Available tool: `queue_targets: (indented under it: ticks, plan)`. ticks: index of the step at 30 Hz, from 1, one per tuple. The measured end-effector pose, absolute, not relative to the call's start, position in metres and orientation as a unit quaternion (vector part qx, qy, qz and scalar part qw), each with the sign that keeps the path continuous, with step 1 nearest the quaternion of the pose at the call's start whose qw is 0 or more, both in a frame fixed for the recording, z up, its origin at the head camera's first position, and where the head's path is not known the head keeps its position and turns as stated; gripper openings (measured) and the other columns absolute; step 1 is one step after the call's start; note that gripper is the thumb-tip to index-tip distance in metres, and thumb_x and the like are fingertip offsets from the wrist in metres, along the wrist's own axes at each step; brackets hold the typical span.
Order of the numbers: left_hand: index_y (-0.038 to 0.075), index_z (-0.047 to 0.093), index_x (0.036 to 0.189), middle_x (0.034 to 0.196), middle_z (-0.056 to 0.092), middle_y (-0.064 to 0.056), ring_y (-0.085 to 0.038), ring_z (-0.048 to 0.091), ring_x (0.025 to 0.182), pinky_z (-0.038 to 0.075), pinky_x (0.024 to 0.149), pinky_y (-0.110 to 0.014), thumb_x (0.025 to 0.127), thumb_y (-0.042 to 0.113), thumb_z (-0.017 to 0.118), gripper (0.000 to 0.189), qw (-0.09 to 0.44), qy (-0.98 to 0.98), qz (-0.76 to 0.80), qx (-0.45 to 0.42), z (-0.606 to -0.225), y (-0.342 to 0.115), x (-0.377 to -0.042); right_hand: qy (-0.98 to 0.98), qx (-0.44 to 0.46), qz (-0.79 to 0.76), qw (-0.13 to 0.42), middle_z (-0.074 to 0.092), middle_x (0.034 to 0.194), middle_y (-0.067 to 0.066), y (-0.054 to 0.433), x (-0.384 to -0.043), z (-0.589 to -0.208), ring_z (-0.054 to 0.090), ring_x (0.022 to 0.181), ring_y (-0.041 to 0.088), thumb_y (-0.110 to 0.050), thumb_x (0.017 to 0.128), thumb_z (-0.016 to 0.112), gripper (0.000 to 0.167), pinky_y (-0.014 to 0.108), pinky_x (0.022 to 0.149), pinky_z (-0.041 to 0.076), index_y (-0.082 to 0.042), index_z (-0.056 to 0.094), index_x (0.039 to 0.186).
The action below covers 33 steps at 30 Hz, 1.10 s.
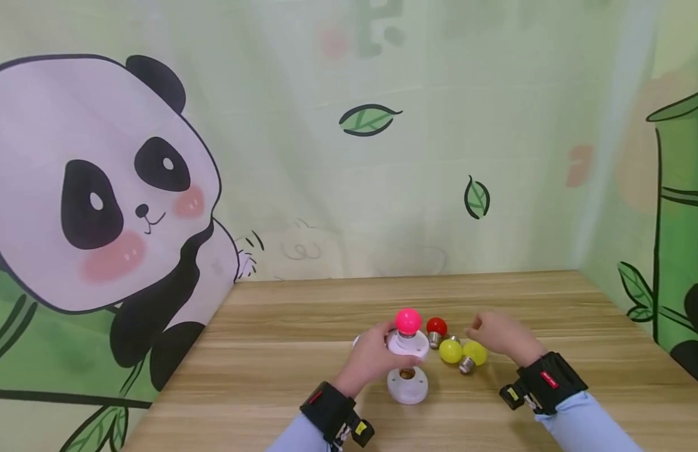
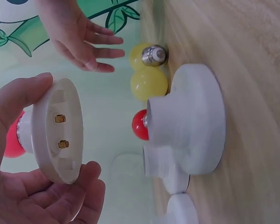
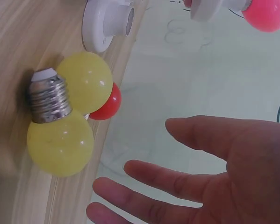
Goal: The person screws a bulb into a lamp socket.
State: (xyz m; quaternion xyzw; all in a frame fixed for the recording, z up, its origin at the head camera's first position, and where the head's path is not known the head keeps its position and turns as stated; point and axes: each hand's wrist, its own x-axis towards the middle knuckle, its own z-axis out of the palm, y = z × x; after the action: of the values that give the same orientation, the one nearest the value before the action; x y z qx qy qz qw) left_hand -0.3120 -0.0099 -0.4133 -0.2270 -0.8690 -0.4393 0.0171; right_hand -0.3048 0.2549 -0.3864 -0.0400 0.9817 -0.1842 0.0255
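My left hand [image 1: 374, 356] grips a white round lamp socket [image 1: 412, 348] by its rim, raised off the table, with a pink bulb [image 1: 408, 321] seated in its top. In the left wrist view, two brass contacts show in the held socket's hollow underside. Another white socket [image 1: 407, 390] stands on the table below it, its mouth unfilled. My right hand [image 1: 506, 339] hovers with fingers spread and holds nothing. Nearest to it lie two yellow bulbs, one [image 3: 60, 144] with its metal screw base showing, the other [image 3: 86, 81] beside it. Behind them lies a red bulb [image 1: 436, 326].
More white sockets [image 2: 184, 212] stand on the wooden table [image 1: 258, 364], partly hidden behind the left hand in the head view. A printed panda curtain [image 1: 304, 188] hangs at the back and sides. Both wrists carry black camera straps [image 1: 552, 380].
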Motion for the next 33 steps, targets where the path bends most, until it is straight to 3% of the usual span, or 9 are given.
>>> queue_targets:
  ticks: [6, 12, 19, 26, 33]
  plan:
    - [0.004, 0.057, 0.125, 0.114, 0.065, -0.011, -0.024, 0.062, 0.101, 0.051, 0.089, -0.043, 0.071, 0.032, 0.085, 0.066, 0.034, -0.854, -0.483, -0.192, -0.402, -0.030, -0.333, 0.980, -0.038, -0.194, 0.029, 0.060, 0.085, 0.007, 0.253, -0.304, -0.387, 0.052, 0.074, 0.021, -0.029, 0.094, 0.056, 0.035, 0.034, 0.063, 0.043, 0.002, 0.062, 0.108]
    - [-0.002, 0.054, 0.127, 0.119, 0.063, -0.018, -0.031, 0.060, 0.107, 0.048, 0.094, -0.046, 0.072, 0.021, 0.085, 0.068, 0.121, -0.843, -0.509, -0.125, -0.396, -0.069, -0.376, 0.978, -0.040, -0.201, 0.032, 0.062, 0.088, 0.008, 0.252, -0.303, -0.386, 0.053, 0.075, 0.022, -0.030, 0.094, 0.056, 0.035, 0.034, 0.063, 0.043, 0.002, 0.062, 0.109]
    - [-0.005, 0.055, 0.124, 0.119, 0.063, -0.022, -0.036, 0.060, 0.108, 0.046, 0.094, -0.050, 0.075, 0.024, 0.082, 0.063, 0.188, -0.867, -0.461, -0.027, -0.436, -0.125, -0.409, 0.976, -0.049, -0.211, 0.026, 0.061, 0.085, 0.006, 0.246, -0.304, -0.388, 0.051, 0.071, 0.020, -0.029, 0.095, 0.056, 0.034, 0.032, 0.060, 0.041, 0.000, 0.063, 0.110]
    - [0.004, 0.062, 0.113, 0.110, 0.069, -0.013, -0.035, 0.063, 0.102, 0.038, 0.087, -0.058, 0.070, 0.039, 0.081, 0.059, 0.138, -0.930, -0.336, 0.057, -0.476, -0.164, -0.416, 0.972, -0.050, -0.228, 0.016, 0.066, 0.106, 0.016, 0.241, -0.304, -0.385, 0.058, 0.080, 0.021, -0.029, 0.095, 0.057, 0.033, 0.036, 0.066, 0.049, -0.001, 0.062, 0.113]
    - [0.001, 0.062, 0.107, 0.104, 0.069, -0.017, -0.035, 0.061, 0.096, 0.040, 0.082, -0.054, 0.069, 0.042, 0.084, 0.060, 0.067, -0.954, -0.281, 0.082, -0.474, -0.166, -0.414, 0.971, -0.050, -0.232, 0.009, 0.067, 0.106, 0.017, 0.242, -0.306, -0.384, 0.060, 0.082, 0.021, -0.028, 0.095, 0.057, 0.031, 0.038, 0.068, 0.051, -0.002, 0.062, 0.111]
